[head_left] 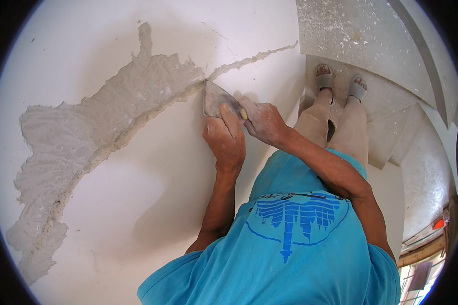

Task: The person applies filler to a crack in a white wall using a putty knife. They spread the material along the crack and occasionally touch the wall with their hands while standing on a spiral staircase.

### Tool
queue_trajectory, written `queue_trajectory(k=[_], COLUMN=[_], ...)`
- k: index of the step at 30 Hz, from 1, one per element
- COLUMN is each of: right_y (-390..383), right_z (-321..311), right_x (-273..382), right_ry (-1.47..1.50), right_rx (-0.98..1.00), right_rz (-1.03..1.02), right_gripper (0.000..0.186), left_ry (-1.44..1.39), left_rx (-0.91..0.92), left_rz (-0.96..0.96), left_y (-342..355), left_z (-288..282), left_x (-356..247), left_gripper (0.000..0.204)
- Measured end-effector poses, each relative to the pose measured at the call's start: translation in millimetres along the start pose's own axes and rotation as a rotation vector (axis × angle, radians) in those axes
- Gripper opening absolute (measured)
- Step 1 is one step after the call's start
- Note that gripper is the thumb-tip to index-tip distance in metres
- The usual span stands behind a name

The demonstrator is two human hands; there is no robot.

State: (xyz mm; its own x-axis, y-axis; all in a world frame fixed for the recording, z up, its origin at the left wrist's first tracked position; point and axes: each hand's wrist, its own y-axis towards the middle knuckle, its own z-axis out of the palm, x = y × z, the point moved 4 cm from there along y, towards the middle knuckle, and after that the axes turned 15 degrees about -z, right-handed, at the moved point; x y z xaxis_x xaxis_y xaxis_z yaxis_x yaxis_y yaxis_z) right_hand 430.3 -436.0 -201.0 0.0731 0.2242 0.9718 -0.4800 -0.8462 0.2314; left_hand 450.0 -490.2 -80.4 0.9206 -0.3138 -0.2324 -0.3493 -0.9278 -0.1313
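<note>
While our left hand (225, 138) wraps its fingers around the grey flat metal scraper blade (216, 99), our right hand (262, 121) clasps what seems to be its yellow handle end (244, 115). We press the blade's tip against the white plastered wall (137, 203), just where the rough grey stripped patch (86, 137) narrows into a crack. Beyond, our sandalled feet (341, 84) stand on dusty grey concrete steps (381, 107).

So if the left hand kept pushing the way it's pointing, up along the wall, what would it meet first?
The left hand presses the putty knife flat on the white wall, its tip aimed up-left. Straight on, the blade would likely first reach the rough grey plaster patch, right where the thin crack branches off.
</note>
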Motion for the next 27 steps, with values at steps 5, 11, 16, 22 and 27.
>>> queue_trajectory(k=[5, 11, 16, 22, 27], right_y=[1, 4, 19, 16, 5], right_z=[4, 7, 3, -10, -6], right_x=[1, 1, -4, -14, -1], right_ry=[0.016, 0.008, -0.025, -0.022, 0.047], right_rx=[-0.006, 0.004, -0.082, -0.049, -0.002], right_rz=[0.017, 0.062, 0.111, 0.116, 0.047], right_gripper=[0.048, 0.045, 0.04, 0.041, 0.045], left_ry=[-0.065, 0.126, 0.211, 0.043, -0.036], left_rx=[-0.066, -0.041, -0.205, 0.017, 0.025], left_rz=[-0.03, -0.02, 0.255, 0.019, -0.05], left_y=[0, 0, 20, 29, 1], left_z=[4, 5, 16, 19, 2], left_x=[1, 5, -11, -15, -11], left_gripper=[0.04, 0.039, 0.038, 0.037, 0.036])
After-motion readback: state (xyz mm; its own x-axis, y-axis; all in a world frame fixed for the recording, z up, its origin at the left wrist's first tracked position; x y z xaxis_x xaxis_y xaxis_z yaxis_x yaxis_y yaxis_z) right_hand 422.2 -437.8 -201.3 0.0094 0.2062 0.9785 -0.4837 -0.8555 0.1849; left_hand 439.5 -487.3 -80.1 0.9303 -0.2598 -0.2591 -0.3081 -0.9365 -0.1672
